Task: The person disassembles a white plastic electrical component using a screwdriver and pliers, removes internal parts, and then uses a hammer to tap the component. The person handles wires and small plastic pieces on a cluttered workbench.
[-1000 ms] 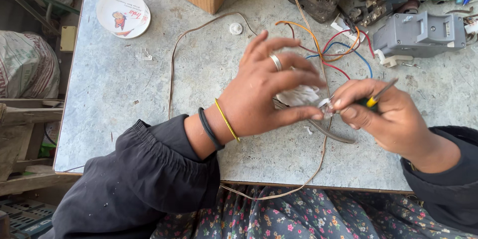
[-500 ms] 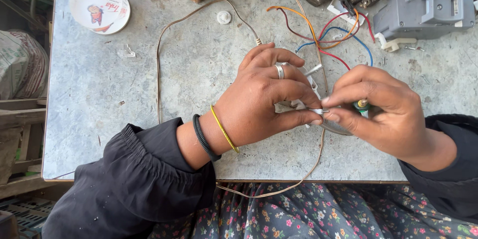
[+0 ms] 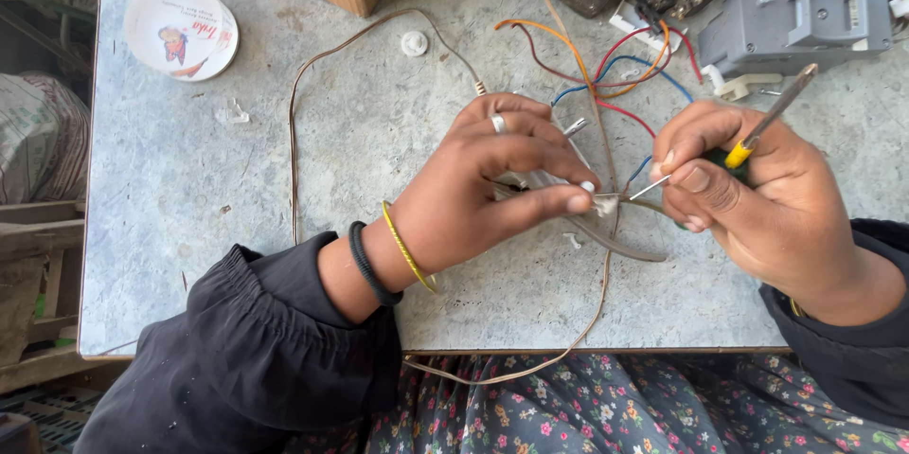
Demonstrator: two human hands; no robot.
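Two hands (image 3: 492, 189) (image 3: 748, 194), one screwdriver (image 3: 769, 121), one connector (image 3: 606, 204).

The grey tabletop (image 3: 284, 255) is viewed steeply from above at close range by one head-worn camera, with the wearer's lap at the bottom edge.

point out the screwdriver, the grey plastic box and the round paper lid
screwdriver (image 3: 741, 153), head view, on its yellow handle band above the right hand's fingers
grey plastic box (image 3: 795, 28), head view, on its top face
round paper lid (image 3: 182, 28), head view, on the middle of its printed face
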